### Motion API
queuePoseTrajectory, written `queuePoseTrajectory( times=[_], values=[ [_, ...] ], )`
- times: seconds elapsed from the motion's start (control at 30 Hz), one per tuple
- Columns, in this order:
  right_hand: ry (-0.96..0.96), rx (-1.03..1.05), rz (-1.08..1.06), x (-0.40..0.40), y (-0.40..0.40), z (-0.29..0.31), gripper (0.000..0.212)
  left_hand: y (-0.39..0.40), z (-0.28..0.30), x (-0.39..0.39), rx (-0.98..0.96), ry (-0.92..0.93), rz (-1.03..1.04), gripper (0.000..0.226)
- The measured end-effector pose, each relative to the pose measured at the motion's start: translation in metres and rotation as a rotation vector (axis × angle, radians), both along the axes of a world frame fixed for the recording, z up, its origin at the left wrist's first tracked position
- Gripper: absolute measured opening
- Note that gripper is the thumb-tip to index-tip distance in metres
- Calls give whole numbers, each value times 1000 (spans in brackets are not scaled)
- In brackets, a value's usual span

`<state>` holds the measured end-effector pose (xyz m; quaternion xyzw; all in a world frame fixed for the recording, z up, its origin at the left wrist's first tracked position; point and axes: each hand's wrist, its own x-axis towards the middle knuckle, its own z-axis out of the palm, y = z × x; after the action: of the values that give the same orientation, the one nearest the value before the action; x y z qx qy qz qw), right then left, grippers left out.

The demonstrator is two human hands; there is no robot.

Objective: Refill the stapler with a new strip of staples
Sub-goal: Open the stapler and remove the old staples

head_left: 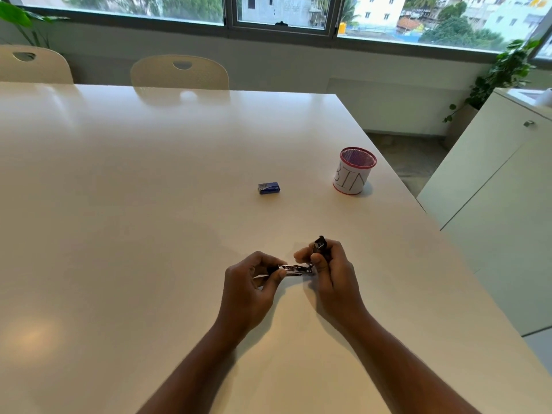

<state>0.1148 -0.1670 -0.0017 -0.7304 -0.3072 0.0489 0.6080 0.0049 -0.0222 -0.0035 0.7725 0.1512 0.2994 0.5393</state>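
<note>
The small black-and-metal stapler [301, 265] is held by both hands just above the white table [149, 204], on the near side of the pen cup [354, 171] and well apart from it. It is swung open: the black top arm stands up and tilts away at the right end, while the shiny metal staple channel lies roughly level between the hands.

The left hand [254, 282] pinches the left end of the metal channel, thumb on top and fingers curled beneath. The right hand [331, 270] grips the raised black top, fingers wrapped behind it and the thumb pressing at the hinge end. Whether a strip of staples lies in the channel is too small to tell.

The pen cup is a pink-rimmed mesh holder wrapped in white paper lettered "BIN". To the left of the cup, and slightly nearer the person, a small blue staple box [269, 188] lies flat on the table. Far beyond the cup, across the table, two cream chairs [179, 71] stand below the window. To the right of the cup stands a white cabinet [493, 189].
</note>
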Motion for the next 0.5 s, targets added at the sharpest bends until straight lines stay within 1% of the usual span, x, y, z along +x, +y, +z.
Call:
queuePoseTrajectory(
  times=[0.1,0.27,0.4,0.5],
  values=[
    [54,37,-53,1,-1,3,21,2,1,0,-34,-4,13,18],
    [263,161,-120,4,-5,7,26,4,4,0,-141,6,34,21],
    [420,308,-117,9,-8,8,35,10,7,-1,-379,-7,13,24],
    [511,366,-116,13,-8,8,35,13,9,-1,-526,-8,-16,25]
  ],
)
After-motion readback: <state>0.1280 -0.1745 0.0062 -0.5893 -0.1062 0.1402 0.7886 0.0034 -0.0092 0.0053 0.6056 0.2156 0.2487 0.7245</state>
